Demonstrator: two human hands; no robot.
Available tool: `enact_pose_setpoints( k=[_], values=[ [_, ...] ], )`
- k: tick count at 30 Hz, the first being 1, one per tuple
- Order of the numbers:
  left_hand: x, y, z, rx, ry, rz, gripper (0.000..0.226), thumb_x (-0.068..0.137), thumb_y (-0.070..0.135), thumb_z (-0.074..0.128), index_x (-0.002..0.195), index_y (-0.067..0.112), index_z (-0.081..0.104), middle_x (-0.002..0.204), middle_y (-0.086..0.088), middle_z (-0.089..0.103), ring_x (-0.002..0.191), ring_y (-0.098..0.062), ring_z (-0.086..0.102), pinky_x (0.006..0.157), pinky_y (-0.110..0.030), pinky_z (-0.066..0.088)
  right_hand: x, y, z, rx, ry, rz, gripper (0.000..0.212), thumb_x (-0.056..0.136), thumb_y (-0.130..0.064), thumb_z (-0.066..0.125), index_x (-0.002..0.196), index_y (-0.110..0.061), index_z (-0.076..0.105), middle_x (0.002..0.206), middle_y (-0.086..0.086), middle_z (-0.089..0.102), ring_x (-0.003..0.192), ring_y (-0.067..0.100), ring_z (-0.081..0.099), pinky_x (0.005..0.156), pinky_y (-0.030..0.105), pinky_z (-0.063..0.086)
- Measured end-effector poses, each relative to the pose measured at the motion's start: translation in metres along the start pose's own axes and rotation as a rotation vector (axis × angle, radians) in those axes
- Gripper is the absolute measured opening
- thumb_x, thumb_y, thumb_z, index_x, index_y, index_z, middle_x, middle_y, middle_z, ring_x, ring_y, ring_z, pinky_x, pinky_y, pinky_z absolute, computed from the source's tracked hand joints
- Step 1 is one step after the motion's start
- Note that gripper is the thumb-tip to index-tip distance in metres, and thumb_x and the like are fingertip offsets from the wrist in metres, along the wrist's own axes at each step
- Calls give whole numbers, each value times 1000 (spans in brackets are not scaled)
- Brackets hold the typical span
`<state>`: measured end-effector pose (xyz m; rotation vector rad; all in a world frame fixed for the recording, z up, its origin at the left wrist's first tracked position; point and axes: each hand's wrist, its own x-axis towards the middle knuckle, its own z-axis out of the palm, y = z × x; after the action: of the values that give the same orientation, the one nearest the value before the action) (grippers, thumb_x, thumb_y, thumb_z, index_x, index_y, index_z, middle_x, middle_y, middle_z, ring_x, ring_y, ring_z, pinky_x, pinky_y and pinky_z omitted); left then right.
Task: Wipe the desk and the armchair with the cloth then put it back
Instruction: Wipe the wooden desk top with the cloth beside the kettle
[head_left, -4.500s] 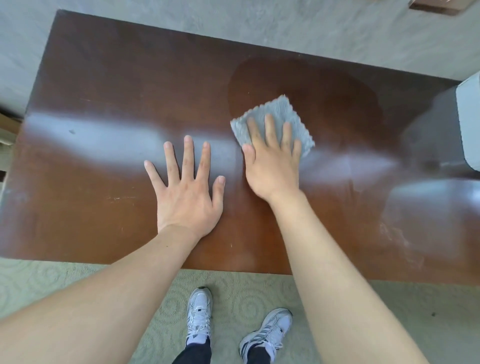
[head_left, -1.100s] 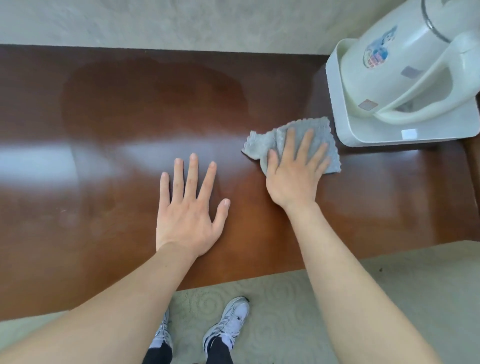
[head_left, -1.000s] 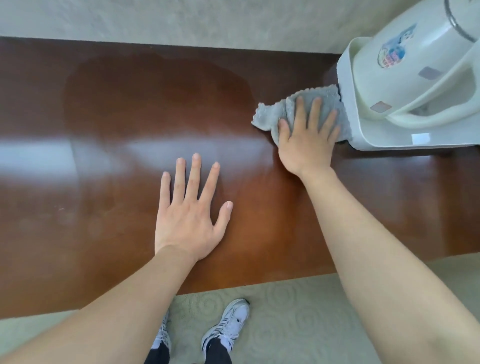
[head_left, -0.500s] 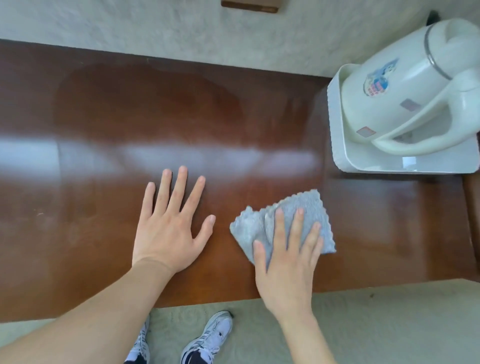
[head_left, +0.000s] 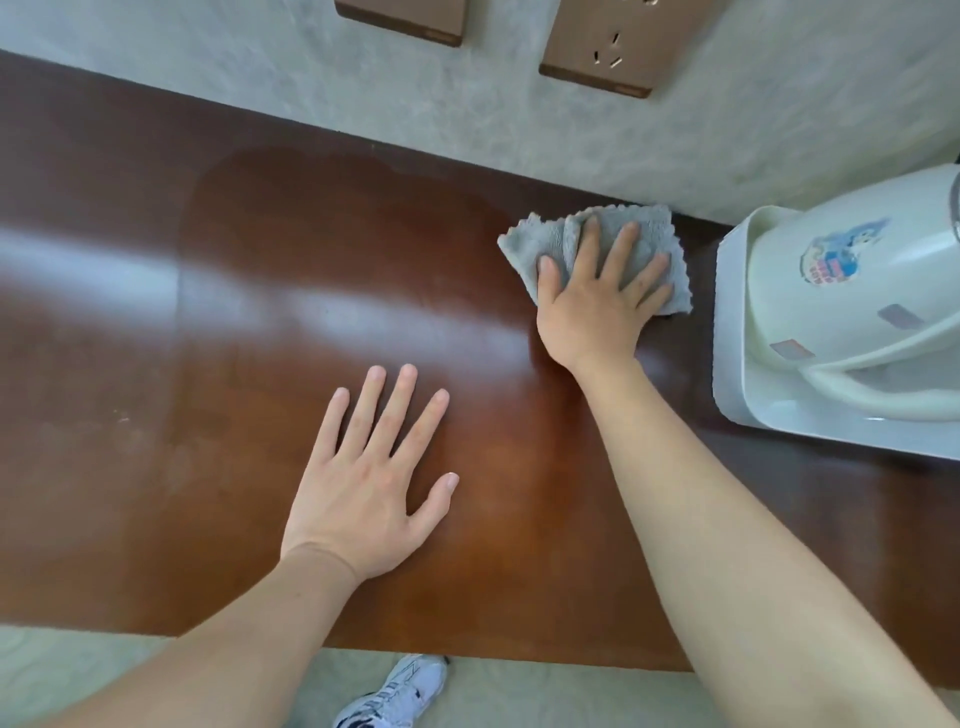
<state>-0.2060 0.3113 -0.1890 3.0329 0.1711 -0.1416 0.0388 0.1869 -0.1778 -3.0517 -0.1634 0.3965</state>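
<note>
Two hands lie flat on the desk. Right hand, fingers straight and spread, presses the grey cloth at the desk's back edge, just left of the white kettle; cloth appears folded. Left hand, fingers straight and apart, rests well nearer the front edge than the kettle.

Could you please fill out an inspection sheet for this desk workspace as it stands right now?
Surface: brown wooden desk, glossy, with a darker damp-looking patch near the wall.
Job's things: grey cloth flat on the desk by the back edge; armchair not in view.
Clutter: white electric kettle on its white tray, right of the cloth.
Hands: right hand presses the cloth; left hand rests flat on the desk.
Cables: nothing seen.
Surroundings: wall socket, patterned carpet, white sneaker.
</note>
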Motion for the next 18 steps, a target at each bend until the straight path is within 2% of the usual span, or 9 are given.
enact_pose_setpoints(
  k=[4, 6, 8, 10, 14, 16, 18],
  values=[
    [0, 1, 0, 5, -2, -2, 72, 100, 63, 22, 161, 26, 26, 170, -10, 18, 157, -33, 11, 125, -55, 16, 24, -17, -4, 33, -17, 50, 72, 97, -61, 16, 157, -24, 1, 164, 16, -11, 143, 55, -14, 113, 68, -8],
    [0, 1, 0, 8, -5, -2, 72, 99, 63, 25, 161, 26, 26, 170, -10, 18, 157, -33, 12, 125, -55, 15, 8, -10, -1, 10, 5, -7, 72, 96, -61, 17, 157, -24, 3, 164, 16, -8, 144, 53, -12, 115, 66, -6],
    [0, 1, 1, 8, 1, -3, 73, 98, 63, 28, 161, 26, 26, 170, -10, 19, 157, -33, 12, 126, -54, 14, -29, 1, 7, -8, 63, -82, 71, 97, -61, 20, 157, -25, 9, 165, 16, 0, 146, 52, -5, 117, 63, 0],
    [1, 1, 1, 3, 2, -1, 73, 98, 63, 28, 161, 26, 26, 170, -10, 18, 157, -33, 12, 126, -53, 13, -87, 17, 18, 2, 87, -76, 70, 97, -60, 23, 157, -25, 13, 164, 17, 6, 146, 51, 1, 117, 61, 6],
    [1, 0, 4, -9, 10, 5, 74, 99, 63, 24, 162, 25, 25, 171, -9, 15, 158, -31, 9, 126, -54, 12, -203, 47, 39, 12, -24, -27, 70, 99, -59, 21, 158, -22, 9, 164, 19, 3, 147, 50, -1, 116, 63, 13],
    [1, -1, 5, -19, 19, 3, 74, 99, 63, 24, 162, 24, 26, 171, -9, 14, 158, -31, 9, 126, -54, 13, -204, 49, 43, 7, -48, -1, 70, 99, -58, 17, 158, -21, 9, 163, 21, 3, 146, 52, 0, 115, 65, 12],
    [1, -1, 4, -15, 14, 4, 74, 99, 63, 24, 162, 24, 26, 171, -9, 15, 158, -31, 9, 126, -54, 13, -165, 38, 36, 14, -39, 50, 72, 97, -59, 13, 157, -20, 7, 163, 22, 1, 144, 55, -2, 115, 66, 7]
  ],
)
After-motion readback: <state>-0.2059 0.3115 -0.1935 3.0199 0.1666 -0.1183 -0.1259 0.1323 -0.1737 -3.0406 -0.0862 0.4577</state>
